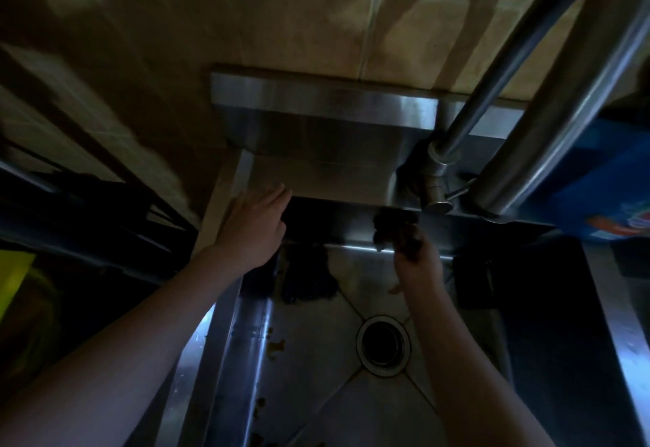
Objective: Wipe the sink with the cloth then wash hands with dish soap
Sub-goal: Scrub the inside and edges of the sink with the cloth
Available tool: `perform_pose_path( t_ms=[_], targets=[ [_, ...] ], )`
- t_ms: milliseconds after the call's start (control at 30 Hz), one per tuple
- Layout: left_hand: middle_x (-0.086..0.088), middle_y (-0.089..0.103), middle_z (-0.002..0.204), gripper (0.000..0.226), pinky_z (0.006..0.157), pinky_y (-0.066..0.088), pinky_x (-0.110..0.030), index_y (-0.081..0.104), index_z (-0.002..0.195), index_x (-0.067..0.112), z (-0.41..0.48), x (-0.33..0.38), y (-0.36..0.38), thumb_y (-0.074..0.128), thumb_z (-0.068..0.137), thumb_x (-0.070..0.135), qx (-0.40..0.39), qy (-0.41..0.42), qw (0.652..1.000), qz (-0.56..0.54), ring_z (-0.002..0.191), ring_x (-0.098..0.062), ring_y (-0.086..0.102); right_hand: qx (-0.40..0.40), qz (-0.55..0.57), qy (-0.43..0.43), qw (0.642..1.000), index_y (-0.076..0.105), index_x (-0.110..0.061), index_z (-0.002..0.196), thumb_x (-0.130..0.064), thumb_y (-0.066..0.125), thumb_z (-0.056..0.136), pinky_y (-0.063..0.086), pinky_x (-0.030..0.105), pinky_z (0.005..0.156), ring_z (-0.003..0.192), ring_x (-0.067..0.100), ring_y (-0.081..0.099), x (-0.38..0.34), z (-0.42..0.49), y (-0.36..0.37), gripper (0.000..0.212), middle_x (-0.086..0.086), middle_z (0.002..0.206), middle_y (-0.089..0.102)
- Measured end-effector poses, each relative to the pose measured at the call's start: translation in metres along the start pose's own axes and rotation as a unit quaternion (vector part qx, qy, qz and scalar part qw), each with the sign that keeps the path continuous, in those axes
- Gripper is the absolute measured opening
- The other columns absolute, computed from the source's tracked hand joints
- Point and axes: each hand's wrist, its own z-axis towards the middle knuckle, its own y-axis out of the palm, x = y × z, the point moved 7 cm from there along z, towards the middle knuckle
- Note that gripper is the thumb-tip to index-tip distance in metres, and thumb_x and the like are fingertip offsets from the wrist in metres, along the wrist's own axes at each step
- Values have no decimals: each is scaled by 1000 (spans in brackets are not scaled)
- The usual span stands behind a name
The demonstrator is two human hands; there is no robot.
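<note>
Scraps [278,345] litter the near-left sink [242,348] floor. My left hand [253,228] rests flat on the far-left rim; my right hand [416,263] grips what appears to be the cloth [395,230] against the far wall. Risk: wiping pushes scraps into the drain [382,344], clogging it.

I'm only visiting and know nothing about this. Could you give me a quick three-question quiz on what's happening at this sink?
1. True or false: the right hand grips a dark cloth.
2. The left hand rests on: A) the sink rim, B) a plate, C) a kettle.
3. Fill in: food bits lie in the sink, left of the ____.
Key: 1 true; 2 A; 3 drain.
</note>
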Motion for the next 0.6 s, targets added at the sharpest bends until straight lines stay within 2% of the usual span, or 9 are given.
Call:
perform_pose_path(
  t_ms=[67, 133, 200, 267, 333, 433, 533, 600],
  targets=[
    [-5, 27, 154, 55, 110, 28, -47, 30, 145, 14, 1, 2, -2, 43, 92, 20, 13, 0, 1000, 3, 137, -27, 33, 69, 128, -6, 989, 55, -16, 108, -3, 50, 94, 49, 15, 69, 75, -2, 59, -9, 8, -37, 20, -15, 86, 66],
    [-8, 33, 151, 54, 108, 32, -47, 37, 142, 12, 3, 4, -3, 47, 90, 18, 29, 1, 1000, 3, 132, -31, 40, 157, 259, 32, 953, 57, -7, 107, -3, 51, 94, 51, 23, 70, 81, 10, 58, -10, 15, -63, 15, 1, 97, 62],
    [-10, 37, 149, 52, 107, 33, -46, 41, 140, 10, 3, 6, -4, 49, 89, 17, 40, -3, 999, 2, 127, -33, 45, 206, 287, 39, 935, 51, 0, 125, 3, 56, 90, 53, 28, 77, 91, 17, 59, -8, 15, -69, 36, 13, 113, 62],
    [-12, 40, 147, 51, 107, 33, -46, 43, 138, 8, 3, 6, -5, 50, 88, 16, 48, -7, 999, 2, 127, -33, 46, 225, 299, 32, 927, 38, -6, 139, 9, 61, 85, 48, 38, 96, 110, 23, 57, -4, 13, -60, 60, 17, 134, 53],
    [-14, 42, 145, 50, 106, 35, -48, 45, 137, 7, 4, 7, -6, 50, 87, 15, 51, -5, 999, 0, 127, -33, 46, 253, 278, 31, 926, 32, -13, 141, 10, 65, 81, 43, 51, 105, 123, 29, 52, 3, 13, -50, 72, 16, 141, 48],
    [-14, 41, 146, 50, 107, 34, -49, 43, 137, 8, 4, 8, -6, 49, 88, 15, 46, -9, 999, -10, 129, -31, 45, 254, 227, 33, 940, 34, -16, 138, 7, 70, 77, 48, 50, 100, 120, 29, 55, 10, 14, -27, 74, 14, 136, 51],
    [-14, 41, 146, 50, 107, 33, -49, 43, 138, 7, 3, 10, -8, 50, 88, 14, 50, -12, 999, -16, 128, -32, 45, 228, 205, 40, 951, 38, -12, 134, 6, 71, 77, 58, 42, 82, 104, 29, 62, 23, 13, 6, 69, 15, 121, 58],
    [-16, 42, 144, 50, 106, 34, -48, 44, 137, 5, 2, 12, -9, 51, 88, 12, 51, -10, 999, -18, 127, -32, 46, 211, 160, 30, 964, 40, -4, 132, 5, 72, 76, 54, 43, 93, 110, 33, 60, 28, 12, 25, 64, 21, 123, 58]
  ],
)
